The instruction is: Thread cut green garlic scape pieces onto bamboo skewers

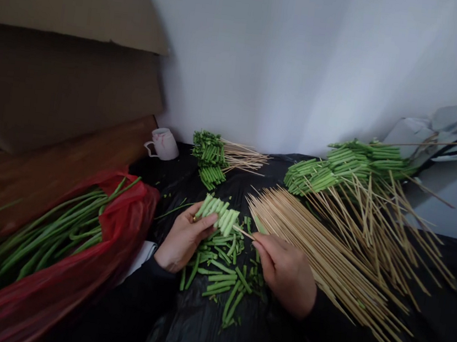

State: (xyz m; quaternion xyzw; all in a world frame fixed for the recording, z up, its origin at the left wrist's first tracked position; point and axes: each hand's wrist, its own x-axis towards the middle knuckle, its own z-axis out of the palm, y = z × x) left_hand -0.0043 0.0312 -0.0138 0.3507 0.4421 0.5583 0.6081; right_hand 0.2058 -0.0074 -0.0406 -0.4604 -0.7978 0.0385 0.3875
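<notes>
My left hand (187, 236) pinches a row of short green bean pieces (218, 214), set side by side on a wooden skewer (245, 232). The skewer's bare end leads into my right hand (285, 269), whose thumb and fingers are closed on it. Beneath both hands, loose cut bean pieces (221, 281) lie scattered on a black plastic sheet (200, 334). To the right of my right hand is a wide bundle of bare wooden skewers (326, 260), lying slantwise.
Filled bean skewers are piled at the back (209, 155) and back right (349, 166). A red plastic bag (123, 213) with long whole beans (54, 233) lies at left. Behind it stand a white mug (164, 143) and a large cardboard box (67, 62). A pale wall (267, 59) rises behind.
</notes>
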